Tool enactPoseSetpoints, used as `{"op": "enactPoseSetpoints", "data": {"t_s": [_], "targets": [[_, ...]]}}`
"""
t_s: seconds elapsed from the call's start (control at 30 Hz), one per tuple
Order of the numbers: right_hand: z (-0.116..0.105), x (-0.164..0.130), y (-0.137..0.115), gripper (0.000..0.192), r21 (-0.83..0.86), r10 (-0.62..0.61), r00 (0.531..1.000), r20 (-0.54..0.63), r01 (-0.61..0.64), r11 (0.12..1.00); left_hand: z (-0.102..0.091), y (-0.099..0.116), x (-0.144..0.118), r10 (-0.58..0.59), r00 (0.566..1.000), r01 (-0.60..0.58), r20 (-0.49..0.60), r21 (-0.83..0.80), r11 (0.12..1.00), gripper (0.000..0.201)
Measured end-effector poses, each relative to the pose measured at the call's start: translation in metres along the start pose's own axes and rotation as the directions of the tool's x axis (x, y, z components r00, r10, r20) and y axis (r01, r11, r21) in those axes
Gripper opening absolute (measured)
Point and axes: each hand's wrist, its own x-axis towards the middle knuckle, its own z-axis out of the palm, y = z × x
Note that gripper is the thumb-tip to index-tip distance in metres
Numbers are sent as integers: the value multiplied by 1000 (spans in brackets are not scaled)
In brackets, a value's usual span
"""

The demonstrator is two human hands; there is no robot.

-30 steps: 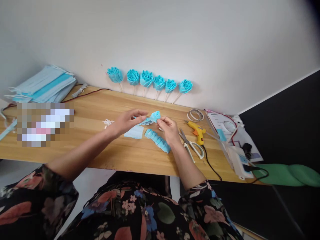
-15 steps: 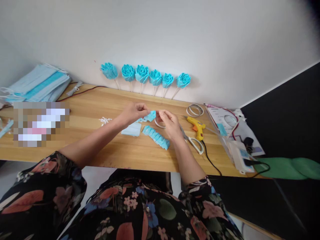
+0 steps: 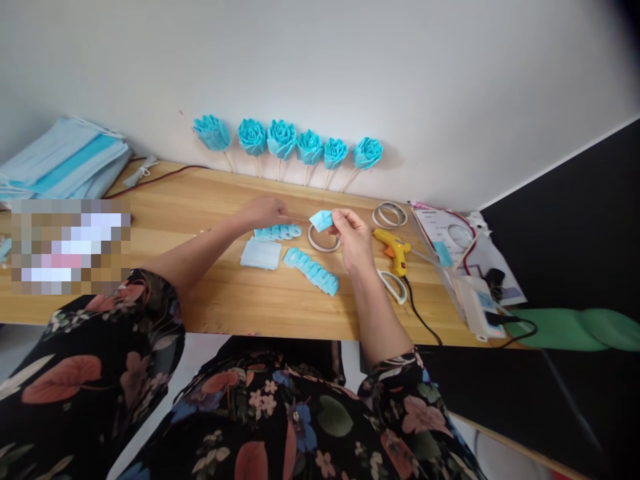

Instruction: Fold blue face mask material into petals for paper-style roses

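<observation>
My right hand (image 3: 351, 235) is raised over the desk and pinches a folded blue fabric petal (image 3: 321, 220) between thumb and fingers. To its left, my left hand (image 3: 266, 212) hovers with loosely bent fingers, and no object shows in it. Just below that hand lies a row of overlapping folded blue petals (image 3: 278, 232). Nearer to me are a stack of pale blue fabric squares (image 3: 261, 255) and a second petal row (image 3: 312, 271). Under the held petal, a roll of tape (image 3: 324, 248) is partly covered.
Several blue fabric roses on sticks (image 3: 281, 140) lean against the wall. Face masks (image 3: 65, 160) are piled at the left. On the right are a yellow glue gun (image 3: 395, 251), scissors (image 3: 394, 288) partly behind my arm, tape rolls (image 3: 389, 215) and a power strip (image 3: 480, 310).
My left hand has let go of the petal and moved left, above the far row. The petal stays in my right hand, now fully visible. The view has shifted slightly.
</observation>
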Motion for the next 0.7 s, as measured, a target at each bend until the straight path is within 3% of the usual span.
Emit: {"op": "enactPoseSetpoints", "data": {"t_s": [0.13, 0.33, 0.43, 0.57, 0.7], "targets": [[0, 0, 2, 35, -33, 17, 1000, -2, -17, 999, 10, 3, 7, -34, 996, 27, 85, 76, 997, 35], [0, -1, 3, 31, -16, 26, 1000, 12, -26, 1000, 10, 3, 5, -3, 998, -1, 56, 64, 998, 25], [0, -2, 0, 30, 32, 35, 999, 31, -36, 999, -6, 4, -8, 3, 999, 2, 53, -107, 994, 21], [0, -8, -4, 27, 59, 41, 991, 131, -49, 997, -28, 7, -26, 85, 993, -43, 81, -420, 906, 25], [2, -13, -7, 20, -19, 52, 972, 230, -49, 999, -34, 7, -34, 195, 976, -120, 95, -512, 850, 34]]}}
